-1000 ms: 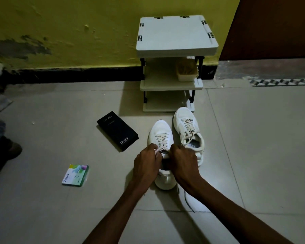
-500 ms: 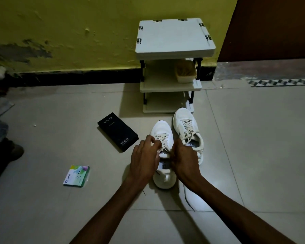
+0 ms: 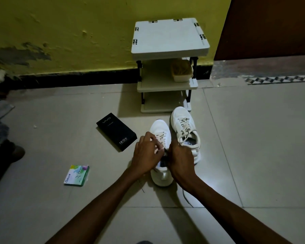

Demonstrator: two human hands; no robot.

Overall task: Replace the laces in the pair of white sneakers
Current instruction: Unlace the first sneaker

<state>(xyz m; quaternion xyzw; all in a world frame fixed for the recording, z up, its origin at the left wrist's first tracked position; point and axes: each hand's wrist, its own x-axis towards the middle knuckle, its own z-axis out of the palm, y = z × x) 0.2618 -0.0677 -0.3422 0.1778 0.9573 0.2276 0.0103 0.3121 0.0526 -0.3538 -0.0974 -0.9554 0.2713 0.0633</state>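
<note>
Pale tiled floor (image 3: 253, 155) carries everything in view. Nearest, two bare forearms reach forward from the bottom edge to the near sneaker (image 3: 161, 178), which stands heel toward the camera, toe toward the wall. A loose lace end (image 3: 187, 198) trails on the tile just right of its heel. The left hand (image 3: 146, 155) lies over the shoe's left side, its fingers (image 3: 152, 138) curled together and pinching the cream lace (image 3: 161, 140) at the upper eyelets. The right hand (image 3: 180, 159) presses against the shoe's right side, fingers closed at the same spot by the tongue; what exactly they grip is hidden behind the knuckles.

Just beside it on the right, slightly farther off, stands the second sneaker (image 3: 183, 124), laced, with its lace ends loose over the opening. To the left on the tile lie a small green packet (image 3: 77, 175) and, beyond it, a black phone box (image 3: 116, 133), tilted diagonally, near the first shoe's toe.

Farther back, a white three-tier rack (image 3: 169, 37) stands against the yellow wall (image 3: 77, 32), with a small tub (image 3: 181, 71) on its middle shelf. A dark brown door (image 3: 271, 27) fills the far right.
</note>
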